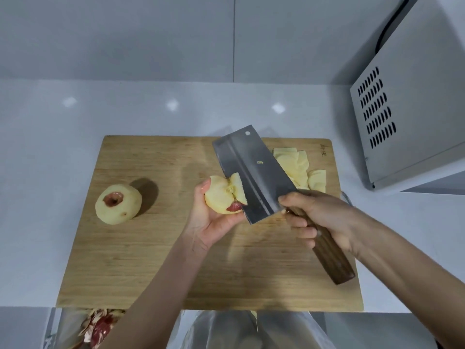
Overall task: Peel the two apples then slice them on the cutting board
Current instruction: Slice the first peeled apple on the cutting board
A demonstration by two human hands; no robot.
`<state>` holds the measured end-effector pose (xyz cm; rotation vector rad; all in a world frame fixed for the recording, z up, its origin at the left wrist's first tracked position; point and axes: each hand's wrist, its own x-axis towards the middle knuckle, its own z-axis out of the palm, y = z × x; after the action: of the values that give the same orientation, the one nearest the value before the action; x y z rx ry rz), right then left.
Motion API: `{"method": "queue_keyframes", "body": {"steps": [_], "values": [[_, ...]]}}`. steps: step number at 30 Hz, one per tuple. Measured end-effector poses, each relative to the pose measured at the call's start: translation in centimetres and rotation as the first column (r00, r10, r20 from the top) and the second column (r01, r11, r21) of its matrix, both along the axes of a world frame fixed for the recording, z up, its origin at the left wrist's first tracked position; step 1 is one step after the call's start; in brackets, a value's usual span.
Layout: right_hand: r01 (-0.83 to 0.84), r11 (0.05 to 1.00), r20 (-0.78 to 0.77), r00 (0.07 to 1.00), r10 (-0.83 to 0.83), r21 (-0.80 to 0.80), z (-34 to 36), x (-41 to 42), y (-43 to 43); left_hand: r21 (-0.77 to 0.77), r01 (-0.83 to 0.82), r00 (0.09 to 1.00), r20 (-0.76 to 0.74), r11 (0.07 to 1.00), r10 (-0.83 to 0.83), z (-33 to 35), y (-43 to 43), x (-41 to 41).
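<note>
Over the cutting board (151,248), left fingers (227,219) cradle apple (219,197); right fingers (302,231) grip cleaver (254,170).

Wood-grain cutting board (151,248); steel cleaver (254,172), wooden handle; glossy countertop (50,147).

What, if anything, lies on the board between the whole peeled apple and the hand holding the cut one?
Nothing visible. Only bare cutting board lies between the whole peeled apple and the left hand gripping the cut apple. The slices are piled far right, beyond the cleaver.
</note>
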<state>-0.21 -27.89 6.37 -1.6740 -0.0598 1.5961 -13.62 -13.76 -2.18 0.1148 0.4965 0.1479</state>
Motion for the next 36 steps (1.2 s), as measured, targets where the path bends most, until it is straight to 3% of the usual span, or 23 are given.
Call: {"method": "queue_keyframes", "body": {"steps": [4, 7, 10, 13, 16, 18, 22, 28, 36], "values": [[0.013, 1.000, 0.134, 0.991, -0.016, 0.019, 1.1, 1.9, -0.4, -0.059, -0.052, 0.983, -0.179, 0.997, 0.041, 0.0, 1.8, -1.3], [0.063, 0.994, 0.313, 0.946, -0.088, 0.089, 1.1, 2.0, -0.7, 0.093, -0.034, 0.961, -0.271, 0.995, 0.058, -0.7, 2.8, -1.9], [-0.014, 0.988, 0.482, 0.874, -0.063, 0.154, 0.4, 0.0, -0.9, 0.254, -0.032, 0.935, -0.335, 0.967, 0.119, -1.0, 2.2, -1.6], [-0.225, 0.955, 0.772, 0.636, -0.007, 0.195, -1.0, -2.6, -1.4, 0.349, -0.043, 0.951, -0.271, 0.936, 0.145, -1.1, 1.8, -1.2], [-0.381, 0.919, 0.932, 0.361, 0.042, 0.106, -2.8, -4.1, -1.9, 0.394, -0.030, 0.970, -0.211, 0.919, 0.122, -1.9, 1.8, -1.0], [-0.483, 0.876, 0.982, 0.160, 0.103, -0.013, -3.5, -4.4, -2.0, 0.475, 0.020, 0.983, -0.170, 0.880, 0.069, -2.4, 1.9, -1.0], [-0.512, 0.855, 0.996, -0.033, 0.080, -0.085, -4.7, -4.4, -2.5, 0.531, 0.042, 0.993, -0.113, 0.847, 0.022, -3.3, 1.6, -1.1], [-0.511, 0.856, 0.993, -0.118, 0.021, -0.079, -5.4, -4.4, -2.6, 0.525, 0.060, 0.970, -0.232, 0.849, 0.075, -3.0, 0.6, -1.1], [-0.504, 0.859, 0.995, -0.083, 0.058, -0.092, -5.1, -4.0, -2.7, 0.690, 0.105, 0.973, -0.219, 0.716, 0.069, -3.2, 0.6, -0.7]]}}
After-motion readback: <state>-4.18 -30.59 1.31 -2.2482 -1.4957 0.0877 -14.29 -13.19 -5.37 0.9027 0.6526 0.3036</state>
